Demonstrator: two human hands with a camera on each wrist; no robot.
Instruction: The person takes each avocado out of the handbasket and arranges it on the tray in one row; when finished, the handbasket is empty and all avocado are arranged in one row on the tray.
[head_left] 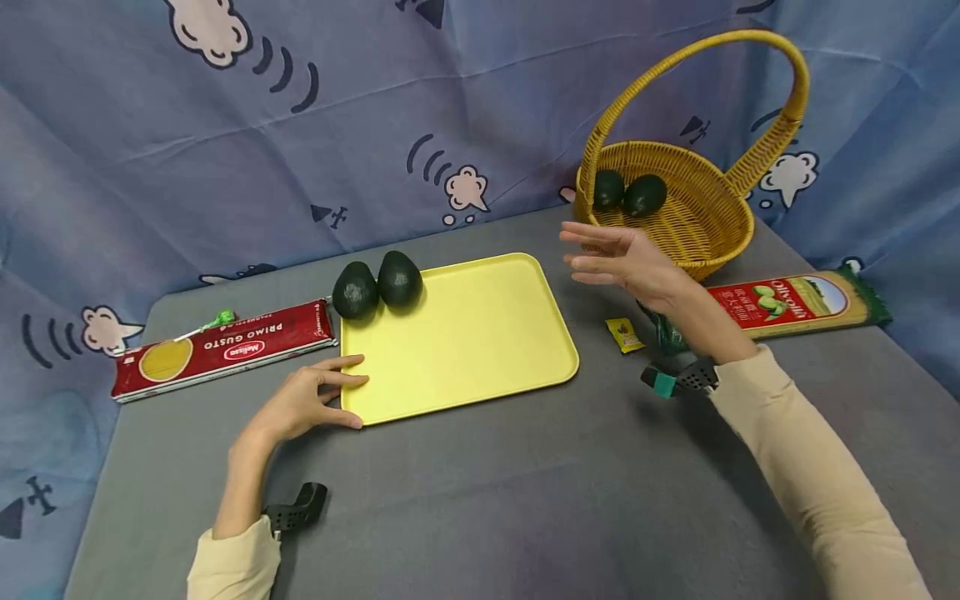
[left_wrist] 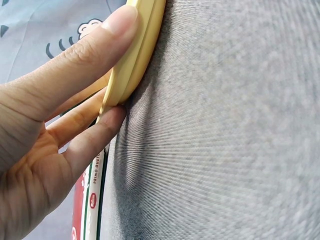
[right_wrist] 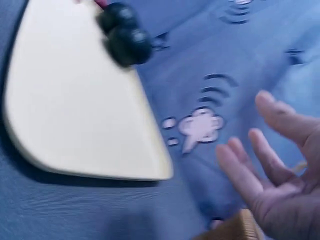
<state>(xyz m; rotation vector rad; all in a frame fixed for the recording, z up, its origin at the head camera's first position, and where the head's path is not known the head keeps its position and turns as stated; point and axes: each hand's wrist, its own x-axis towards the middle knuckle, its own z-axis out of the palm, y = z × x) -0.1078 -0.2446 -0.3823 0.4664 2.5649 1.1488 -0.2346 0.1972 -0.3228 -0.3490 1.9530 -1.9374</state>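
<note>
- Left hand (head_left: 303,400) pinches the yellow tray (head_left: 480,342), mid-table, at its near left corner; two avocados (head_left: 401,281) occupy the far left.
- Right hand (head_left: 630,262) free, fingers extended before the wicker basket (head_left: 712,237).
- Left: spaghetti pack (head_left: 255,343), lollipop (head_left: 225,317).
- Right: yellow sachet (head_left: 624,335); pasta bag (head_left: 798,302), partly behind the right forearm (head_left: 712,321).

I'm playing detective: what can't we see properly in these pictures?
Head view: part of the Olivoila pack, hidden behind the right forearm.
Head view: printing on the yellow packet, too small.
Left wrist view: the Primo Gusto pack, partly behind the left hand, cut off by the bottom edge.
Right wrist view: the basket, mostly cut off by the bottom edge; two avocados, blurred.
</note>
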